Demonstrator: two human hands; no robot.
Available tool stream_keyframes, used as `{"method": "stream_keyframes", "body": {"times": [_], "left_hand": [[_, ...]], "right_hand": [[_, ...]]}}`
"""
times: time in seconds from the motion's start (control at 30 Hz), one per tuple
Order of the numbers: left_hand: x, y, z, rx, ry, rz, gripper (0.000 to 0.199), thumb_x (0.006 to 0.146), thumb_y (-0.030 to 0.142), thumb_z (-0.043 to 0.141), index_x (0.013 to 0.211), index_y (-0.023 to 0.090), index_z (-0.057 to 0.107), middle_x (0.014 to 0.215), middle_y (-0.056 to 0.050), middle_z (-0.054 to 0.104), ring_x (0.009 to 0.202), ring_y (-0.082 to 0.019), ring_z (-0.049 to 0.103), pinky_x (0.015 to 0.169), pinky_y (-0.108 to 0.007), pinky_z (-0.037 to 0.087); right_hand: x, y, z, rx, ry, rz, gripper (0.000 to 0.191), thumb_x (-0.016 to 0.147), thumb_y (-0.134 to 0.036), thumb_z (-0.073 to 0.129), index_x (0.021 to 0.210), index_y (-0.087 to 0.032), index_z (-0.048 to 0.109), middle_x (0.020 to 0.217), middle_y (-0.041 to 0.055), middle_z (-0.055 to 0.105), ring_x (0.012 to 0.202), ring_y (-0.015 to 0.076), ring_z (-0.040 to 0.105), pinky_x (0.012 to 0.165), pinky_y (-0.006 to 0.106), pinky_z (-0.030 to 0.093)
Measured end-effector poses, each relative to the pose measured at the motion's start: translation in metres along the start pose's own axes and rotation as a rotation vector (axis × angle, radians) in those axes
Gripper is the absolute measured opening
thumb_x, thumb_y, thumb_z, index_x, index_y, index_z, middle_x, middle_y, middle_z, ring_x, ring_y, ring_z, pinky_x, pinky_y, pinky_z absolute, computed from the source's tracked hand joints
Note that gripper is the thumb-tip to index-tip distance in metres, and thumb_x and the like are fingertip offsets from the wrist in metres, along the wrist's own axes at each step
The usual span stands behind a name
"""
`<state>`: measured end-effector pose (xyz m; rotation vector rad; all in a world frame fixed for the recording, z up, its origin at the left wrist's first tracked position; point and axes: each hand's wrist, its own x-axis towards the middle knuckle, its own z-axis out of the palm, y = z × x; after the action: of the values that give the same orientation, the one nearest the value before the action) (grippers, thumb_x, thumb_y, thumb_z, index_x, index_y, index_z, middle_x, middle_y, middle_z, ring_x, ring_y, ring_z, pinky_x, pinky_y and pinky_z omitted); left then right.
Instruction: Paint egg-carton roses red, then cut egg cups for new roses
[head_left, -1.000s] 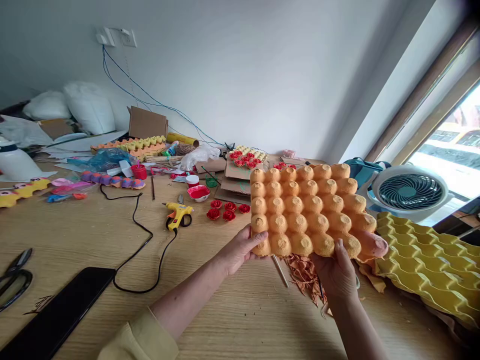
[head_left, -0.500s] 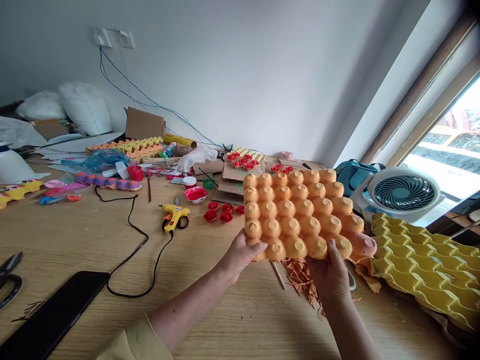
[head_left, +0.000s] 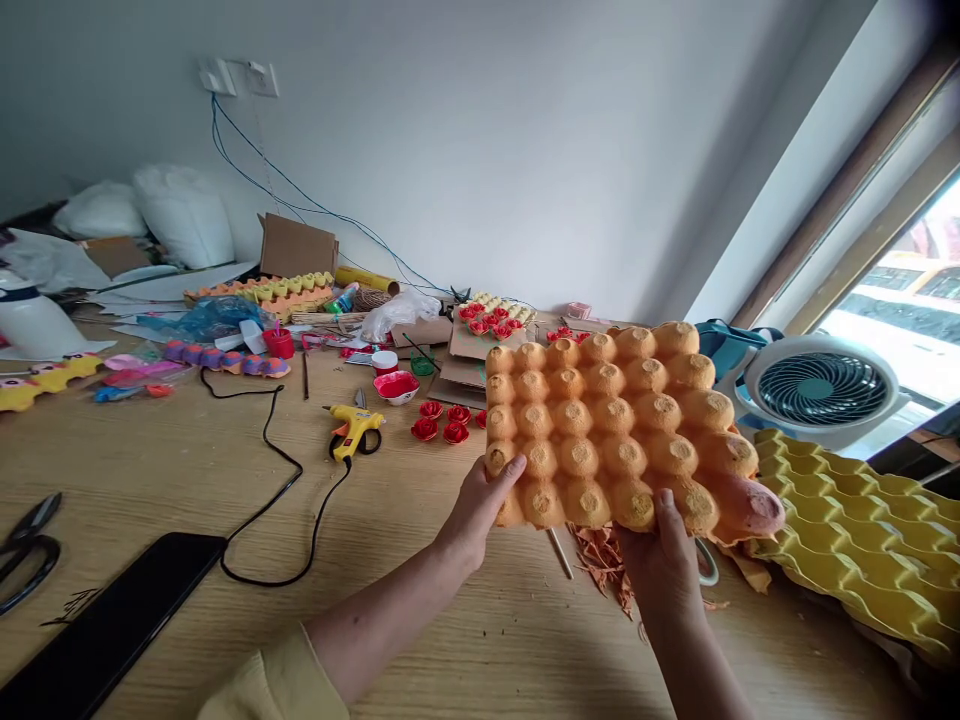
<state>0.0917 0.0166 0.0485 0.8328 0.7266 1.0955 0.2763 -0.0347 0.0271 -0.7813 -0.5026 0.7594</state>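
Observation:
An orange egg tray (head_left: pixel 576 416) is held up over the table, its rounded bumps facing me. One corner at the right is pinkish and looks worn. My left hand (head_left: pixel 480 510) grips its lower left edge, thumb on the front. With its thumb also on the front, my right hand (head_left: pixel 664 550) clasps the bottom edge right of the middle. The other fingers are mostly hidden behind the tray. Below it lie orange scraps (head_left: pixel 600 565) and a thin stick (head_left: pixel 560 553). A stack of yellow egg trays (head_left: pixel 862 530) is at the right.
A yellow glue gun (head_left: pixel 352 432) with a black cord lies left of centre, beside red paper roses (head_left: pixel 442 422) and a dish of red paint (head_left: pixel 396 387). Scissors (head_left: pixel 30 550) and a black flat device (head_left: pixel 120 630) are at the left. A fan (head_left: pixel 821 388) stands right.
The egg tray's right side has swung nearer to me and looks larger. Both hands keep their hold. The view has shifted slightly, so the background sits further right.

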Motion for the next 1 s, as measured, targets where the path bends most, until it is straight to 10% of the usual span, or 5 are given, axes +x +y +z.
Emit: {"method": "stream_keyframes", "body": {"times": [0.3, 1.0], "left_hand": [[0.011, -0.014, -0.004, 0.093, 0.233, 0.082, 0.039, 0.074, 0.048, 0.079, 0.096, 0.017, 0.069, 0.1, -0.01, 0.077, 0.094, -0.025, 0.073, 0.074, -0.03, 0.056], [-0.001, -0.019, 0.003, -0.014, 0.01, 0.013, 0.048, 0.072, 0.051, 0.083, 0.105, 0.021, 0.066, 0.111, -0.012, 0.074, 0.115, -0.036, 0.066, 0.093, -0.044, 0.055]], "right_hand": [[-0.008, -0.003, 0.009, -0.014, 0.025, 0.015, 0.066, 0.079, -0.045, 0.081, 0.14, -0.031, 0.06, 0.137, 0.0044, 0.068, 0.132, 0.0272, 0.061, 0.105, 0.047, 0.056], [0.011, -0.007, 0.003, 0.043, 0.024, 0.069, 0.048, 0.091, -0.047, 0.069, 0.134, -0.026, 0.065, 0.128, 0.0034, 0.074, 0.125, 0.0262, 0.067, 0.112, 0.048, 0.051]]}}
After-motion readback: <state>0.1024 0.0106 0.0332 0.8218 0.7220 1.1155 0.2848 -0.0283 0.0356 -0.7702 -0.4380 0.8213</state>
